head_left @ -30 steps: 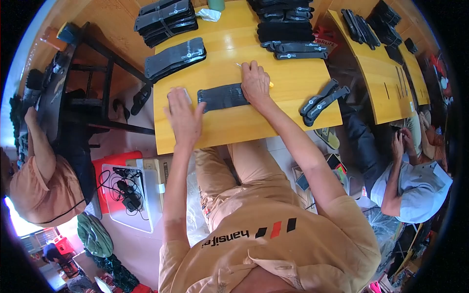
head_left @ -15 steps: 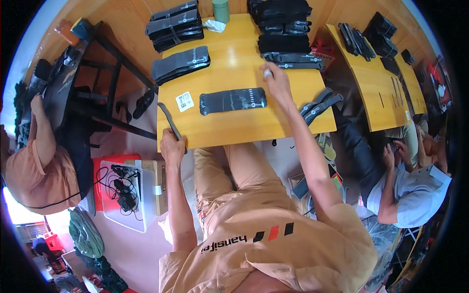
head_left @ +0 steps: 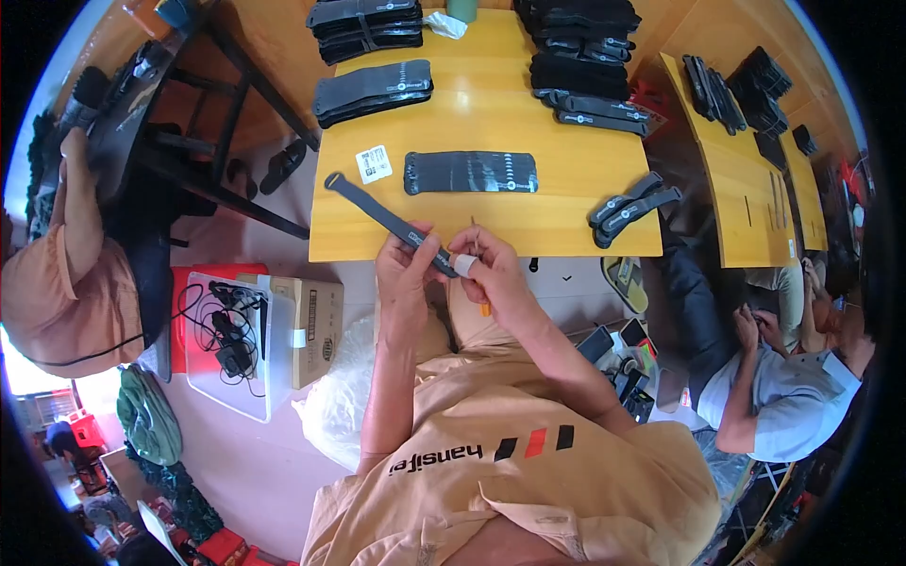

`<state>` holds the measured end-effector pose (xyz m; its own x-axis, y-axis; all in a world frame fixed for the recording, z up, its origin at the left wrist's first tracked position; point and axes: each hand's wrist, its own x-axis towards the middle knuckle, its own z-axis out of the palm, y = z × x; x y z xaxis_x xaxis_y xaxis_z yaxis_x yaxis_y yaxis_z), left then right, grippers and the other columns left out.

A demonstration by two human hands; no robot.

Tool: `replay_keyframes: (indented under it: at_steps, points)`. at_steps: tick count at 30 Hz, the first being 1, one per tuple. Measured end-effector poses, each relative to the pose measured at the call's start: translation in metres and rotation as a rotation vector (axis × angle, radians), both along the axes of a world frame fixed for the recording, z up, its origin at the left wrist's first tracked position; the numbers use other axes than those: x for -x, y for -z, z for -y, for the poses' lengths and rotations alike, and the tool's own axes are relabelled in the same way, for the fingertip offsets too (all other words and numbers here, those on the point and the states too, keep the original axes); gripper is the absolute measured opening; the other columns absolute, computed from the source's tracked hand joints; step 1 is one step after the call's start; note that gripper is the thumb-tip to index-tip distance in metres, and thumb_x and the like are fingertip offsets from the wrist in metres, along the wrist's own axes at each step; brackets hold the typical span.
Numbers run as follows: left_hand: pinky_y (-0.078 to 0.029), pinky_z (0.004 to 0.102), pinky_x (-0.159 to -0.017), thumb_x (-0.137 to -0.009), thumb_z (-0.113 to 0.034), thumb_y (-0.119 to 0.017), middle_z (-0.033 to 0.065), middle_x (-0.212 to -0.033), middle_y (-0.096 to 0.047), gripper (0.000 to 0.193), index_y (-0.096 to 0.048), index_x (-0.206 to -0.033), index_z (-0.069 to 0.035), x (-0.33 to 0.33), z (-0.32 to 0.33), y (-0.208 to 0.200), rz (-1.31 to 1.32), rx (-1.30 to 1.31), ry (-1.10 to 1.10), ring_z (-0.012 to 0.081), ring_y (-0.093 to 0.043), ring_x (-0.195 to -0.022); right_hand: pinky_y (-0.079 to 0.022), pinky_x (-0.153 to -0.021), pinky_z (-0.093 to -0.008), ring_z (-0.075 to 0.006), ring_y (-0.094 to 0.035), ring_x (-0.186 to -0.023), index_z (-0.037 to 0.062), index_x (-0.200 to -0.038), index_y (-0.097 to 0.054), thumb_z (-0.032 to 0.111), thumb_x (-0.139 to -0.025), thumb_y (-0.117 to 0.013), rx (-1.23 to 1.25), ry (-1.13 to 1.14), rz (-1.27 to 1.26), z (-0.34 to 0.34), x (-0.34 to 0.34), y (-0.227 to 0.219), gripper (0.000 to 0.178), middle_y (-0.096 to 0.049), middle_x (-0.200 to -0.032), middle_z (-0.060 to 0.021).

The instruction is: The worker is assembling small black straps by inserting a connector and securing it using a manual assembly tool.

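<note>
A dark grey strap [head_left: 377, 212] with a loop at its far end slants over the table's front edge. My left hand [head_left: 406, 269] is closed on its near end, just in front of the edge. Close beside it, my right hand [head_left: 495, 283] is closed on a thin tool [head_left: 486, 308] whose orange end shows below the fist and whose narrow tip points up; its exact kind I cannot make out. A white wrap [head_left: 463, 265] covers a digit of that hand, which meets the strap's end. Beyond both hands lies a flat row of dark straps [head_left: 470, 174].
The yellow table [head_left: 359, 247] bears a white label [head_left: 374, 163], a strap stack [head_left: 373, 92], more piles at the back and two straps [head_left: 634, 209] at the right. A clear bin of cables [head_left: 231, 349] stands at left. Other people sit on both sides.
My right hand has come back from the piles at the far right to meet my left. The left hand has carried the strap rightward. The view has shifted slightly.
</note>
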<state>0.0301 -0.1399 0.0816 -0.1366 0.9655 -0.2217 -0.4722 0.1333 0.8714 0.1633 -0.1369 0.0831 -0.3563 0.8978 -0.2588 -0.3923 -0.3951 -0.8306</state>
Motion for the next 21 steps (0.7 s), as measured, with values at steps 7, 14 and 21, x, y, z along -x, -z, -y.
replay_keyframes:
  at_steps: [7,14,21]
  points:
    - [-0.052,0.0218,-0.063,-0.088,-0.011,-0.053,0.0102,-0.09,-0.062,0.022,-0.053,-0.105,0.002,-0.006,0.004,-0.01,0.158,0.025,0.029,0.0125,-0.062,-0.074,-0.022,-0.036,-0.016,-0.0012,-0.033,-0.041,0.0019,-0.097,-0.051,0.01,-0.087,-0.049,0.006,0.013,-0.072,-0.007,-0.007,-0.01,0.013,-0.046,-0.066,0.0027]
    - [-0.053,0.0235,-0.069,-0.088,-0.013,-0.053,0.0144,-0.093,-0.062,0.021,-0.052,-0.104,0.002,-0.002,-0.006,-0.023,0.173,-0.017,-0.006,0.0161,-0.063,-0.081,-0.032,-0.044,-0.0215,-0.0077,-0.042,-0.047,0.0066,-0.124,-0.044,0.014,-0.089,-0.04,-0.325,-0.026,0.394,0.008,-0.026,-0.031,0.037,-0.049,-0.064,-0.0018]
    - [-0.053,0.0221,-0.07,-0.087,-0.011,-0.055,0.0135,-0.094,-0.063,0.024,-0.052,-0.106,0.002,-0.014,-0.007,-0.032,0.136,-0.021,-0.023,0.0145,-0.062,-0.083,-0.043,-0.054,-0.0337,-0.0263,-0.052,-0.051,0.0159,-0.131,-0.039,-0.004,-0.078,-0.039,-0.434,0.01,0.592,0.015,-0.018,-0.042,0.056,-0.05,-0.061,-0.0164]
